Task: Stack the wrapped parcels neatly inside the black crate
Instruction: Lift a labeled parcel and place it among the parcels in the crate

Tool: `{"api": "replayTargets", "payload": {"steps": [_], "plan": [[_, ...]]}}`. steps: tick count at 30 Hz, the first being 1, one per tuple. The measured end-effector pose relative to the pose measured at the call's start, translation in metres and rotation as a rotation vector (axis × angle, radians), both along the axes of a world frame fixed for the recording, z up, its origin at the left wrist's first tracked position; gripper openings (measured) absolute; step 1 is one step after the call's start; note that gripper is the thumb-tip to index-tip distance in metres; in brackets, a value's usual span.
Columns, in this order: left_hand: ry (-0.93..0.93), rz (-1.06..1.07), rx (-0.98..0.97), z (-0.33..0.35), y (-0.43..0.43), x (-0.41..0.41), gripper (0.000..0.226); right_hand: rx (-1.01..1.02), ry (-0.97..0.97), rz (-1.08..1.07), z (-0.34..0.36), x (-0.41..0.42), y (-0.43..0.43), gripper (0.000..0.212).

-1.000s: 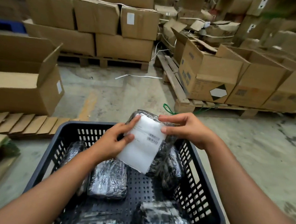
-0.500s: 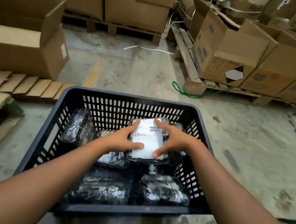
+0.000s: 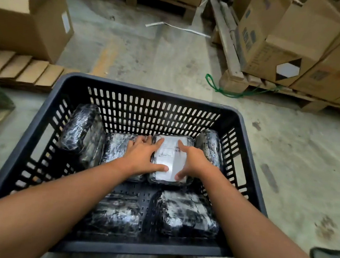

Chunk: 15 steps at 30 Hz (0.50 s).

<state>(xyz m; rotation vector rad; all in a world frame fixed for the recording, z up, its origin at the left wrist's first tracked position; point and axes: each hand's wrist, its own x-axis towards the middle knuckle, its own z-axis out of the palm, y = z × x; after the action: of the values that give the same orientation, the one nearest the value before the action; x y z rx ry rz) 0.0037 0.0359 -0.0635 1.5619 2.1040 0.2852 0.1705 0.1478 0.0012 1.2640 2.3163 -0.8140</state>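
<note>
The black crate [image 3: 39,139] sat on the concrete floor [image 3: 161,55], with cardboard boxes [image 3: 287,40] on a wooden pallet [image 3: 234,81] beyond it. Several wrapped parcels lay inside it. The labelled parcel [image 3: 170,162] rested flat near the far wall, between two others. The left hand [image 3: 141,157] and right hand [image 3: 193,162] pressed its sides, fingers [image 3: 159,144] spread flat against it.
</note>
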Motion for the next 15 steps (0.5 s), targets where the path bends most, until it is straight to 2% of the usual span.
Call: {"api": "replayTargets", "payload": {"steps": [8,15], "plan": [[0.119,-0.074,-0.051,-0.036,0.004,0.001,0.104,0.092,-0.108,0.080,-0.015,-0.006,-0.003,0.136],[0.203,-0.149,-0.114,-0.045,0.008,0.005,0.103,0.245,-0.256,0.221,-0.033,-0.011,-0.012,0.105]]}}
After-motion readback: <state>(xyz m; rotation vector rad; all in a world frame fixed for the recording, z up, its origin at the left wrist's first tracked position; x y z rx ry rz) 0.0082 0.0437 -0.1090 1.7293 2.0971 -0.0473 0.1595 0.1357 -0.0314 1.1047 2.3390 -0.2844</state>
